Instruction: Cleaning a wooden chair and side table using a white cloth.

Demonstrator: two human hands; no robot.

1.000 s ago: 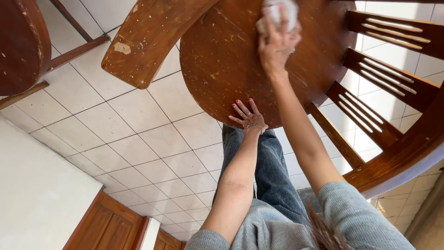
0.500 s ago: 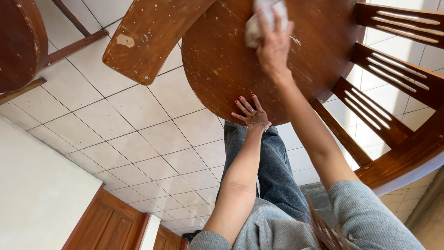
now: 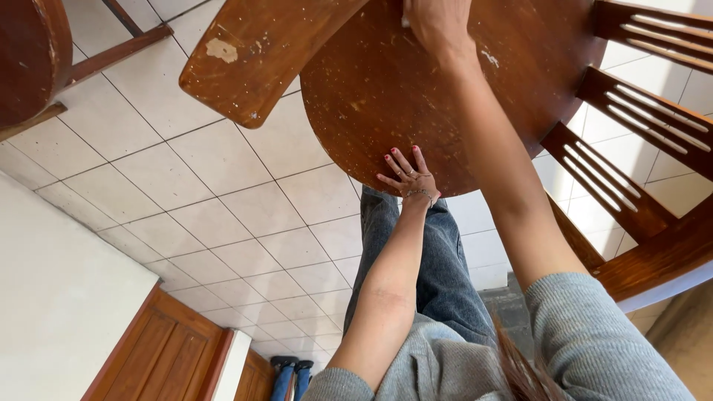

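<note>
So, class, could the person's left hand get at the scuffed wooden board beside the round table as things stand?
Probably yes. The left hand lies open on the near edge of the round table, and the scuffed wooden board sits just beyond it, with nothing between.

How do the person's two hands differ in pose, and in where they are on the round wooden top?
The left hand lies flat with fingers spread at the near edge of the round top; the right hand reaches to its far part. The left hand shows whole, with red nails and rings; the right hand is cut off by the frame, with a bit of white cloth beside it. Both touch the same top.
</note>
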